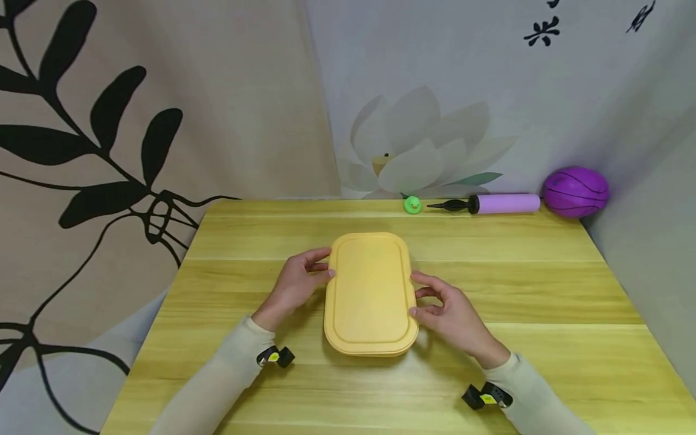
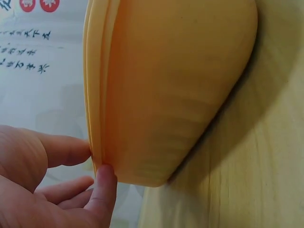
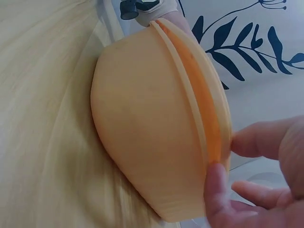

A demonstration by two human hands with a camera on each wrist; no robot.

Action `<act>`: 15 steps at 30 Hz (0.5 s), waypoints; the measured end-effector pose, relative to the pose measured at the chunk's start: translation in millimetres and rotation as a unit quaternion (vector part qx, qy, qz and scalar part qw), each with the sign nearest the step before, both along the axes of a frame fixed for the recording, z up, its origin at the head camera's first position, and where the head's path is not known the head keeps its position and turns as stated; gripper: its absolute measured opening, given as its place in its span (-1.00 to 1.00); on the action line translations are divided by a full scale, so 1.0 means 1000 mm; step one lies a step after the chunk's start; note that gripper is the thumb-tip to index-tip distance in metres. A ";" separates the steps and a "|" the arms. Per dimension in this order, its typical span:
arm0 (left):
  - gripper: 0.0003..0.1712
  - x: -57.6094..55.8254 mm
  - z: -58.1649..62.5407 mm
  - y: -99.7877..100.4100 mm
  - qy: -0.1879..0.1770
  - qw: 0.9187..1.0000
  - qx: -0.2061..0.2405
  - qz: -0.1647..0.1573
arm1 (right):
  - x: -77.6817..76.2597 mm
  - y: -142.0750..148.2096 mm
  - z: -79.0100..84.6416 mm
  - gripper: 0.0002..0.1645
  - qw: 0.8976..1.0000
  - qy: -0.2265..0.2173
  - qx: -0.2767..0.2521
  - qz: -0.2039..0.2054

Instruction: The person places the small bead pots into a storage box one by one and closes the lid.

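A yellow plastic storage box [image 3: 137, 118] stands on the wooden table with its matching lid [image 1: 372, 293] on top. My left hand [image 1: 296, 281] pinches the lid's left edge near the far corner, thumb just under the rim and index finger at the top edge. On the opposite side, my right hand [image 1: 454, 317] pinches the lid's edge between thumb and index finger. Along that side the right wrist view shows a narrow gap between lid and box rim. In the left wrist view the lid sits close on the rim. The box's inside is hidden.
At the table's [image 1: 244, 232] back edge are a small green rubber duck [image 1: 412, 205], a lilac hand pump [image 1: 505, 203] with a black nozzle, and a purple ball [image 1: 576, 192] with black lines. Behind them hangs a printed cloth [image 1: 244, 109]. A pale wall rises on the right.
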State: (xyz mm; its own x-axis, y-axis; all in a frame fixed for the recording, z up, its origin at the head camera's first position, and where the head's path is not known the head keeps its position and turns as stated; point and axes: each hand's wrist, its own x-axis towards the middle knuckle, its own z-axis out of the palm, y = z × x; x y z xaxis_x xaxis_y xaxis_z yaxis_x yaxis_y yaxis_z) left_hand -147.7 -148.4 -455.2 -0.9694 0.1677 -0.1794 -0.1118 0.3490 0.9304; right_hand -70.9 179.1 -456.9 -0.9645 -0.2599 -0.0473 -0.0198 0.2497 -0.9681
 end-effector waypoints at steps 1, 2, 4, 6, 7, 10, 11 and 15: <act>-0.35 0.000 0.000 0.000 -0.003 1.000 0.001 0.001 | 0.000 0.000 -0.001 -0.18 1.000 0.000 0.005 -0.001; -0.35 0.000 -0.001 0.000 -0.006 1.000 0.003 0.002 | 0.001 0.000 -0.001 -0.17 1.000 0.002 0.008 -0.001; -0.36 0.000 -0.003 0.000 -0.007 1.000 0.003 -0.001 | 0.002 0.000 -0.003 -0.16 1.000 0.000 0.011 -0.003; -0.36 -0.001 -0.005 0.000 -0.009 1.000 0.001 -0.004 | 0.003 0.000 -0.006 -0.14 1.000 -0.009 0.011 0.000; -0.36 -0.001 -0.007 0.000 -0.009 1.000 0.000 -0.007 | 0.004 0.001 -0.007 -0.14 1.000 -0.013 0.012 0.002; -0.37 -0.001 -0.010 -0.001 -0.011 1.000 0.002 -0.010 | 0.006 0.001 -0.010 -0.14 0.999 -0.029 0.016 0.005; -0.37 -0.001 -0.011 -0.001 -0.013 1.000 0.006 -0.009 | 0.006 0.002 -0.012 -0.15 0.999 -0.034 0.017 0.007; -0.36 0.000 -0.015 -0.002 -0.016 1.000 0.022 -0.010 | 0.005 0.002 -0.013 -0.17 0.999 -0.041 0.022 0.007</act>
